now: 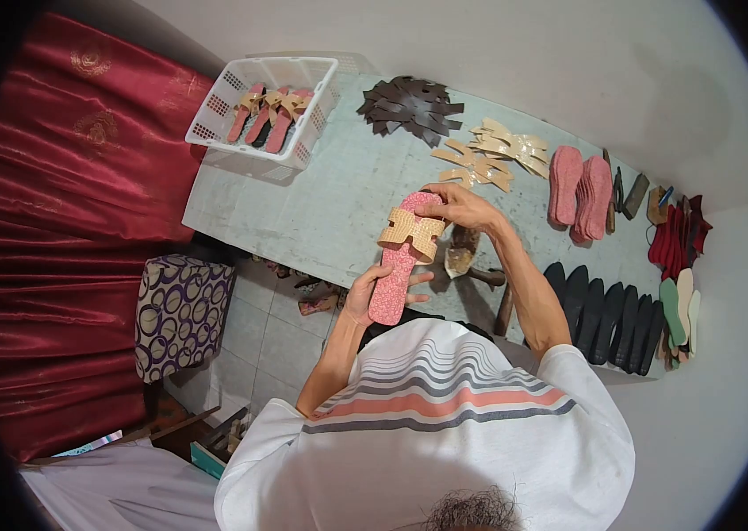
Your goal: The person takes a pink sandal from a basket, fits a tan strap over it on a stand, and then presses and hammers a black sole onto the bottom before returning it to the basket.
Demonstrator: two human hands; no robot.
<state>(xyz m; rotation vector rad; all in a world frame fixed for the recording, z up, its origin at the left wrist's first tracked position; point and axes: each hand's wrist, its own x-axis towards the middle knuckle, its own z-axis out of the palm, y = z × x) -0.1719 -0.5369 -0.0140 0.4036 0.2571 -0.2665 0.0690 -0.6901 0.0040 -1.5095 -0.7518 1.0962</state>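
A sandal (pixel 398 270) with a pink patterned footbed and a tan woven-look strap is held up in front of my chest, over the table's near edge. My left hand (pixel 361 296) grips it by the heel end, thumb along the side and fingers showing past the far edge. At the toe end, my right hand (pixel 464 209) pinches the sole, with its thumb on the footbed just above the strap. Below my right wrist are a worn shoemaking stand (pixel 460 252) and a hammer-like tool (pixel 486 276), both partly covered by my arm.
A white basket (pixel 307 146) with several finished sandals stands at the back left of the table (pixel 259 208). Dark straps (pixel 409 108), tan straps (pixel 473 168), pink footbeds (pixel 566 186) and black soles (pixel 608 323) lie in groups. A patterned stool (pixel 184 314) stands left.
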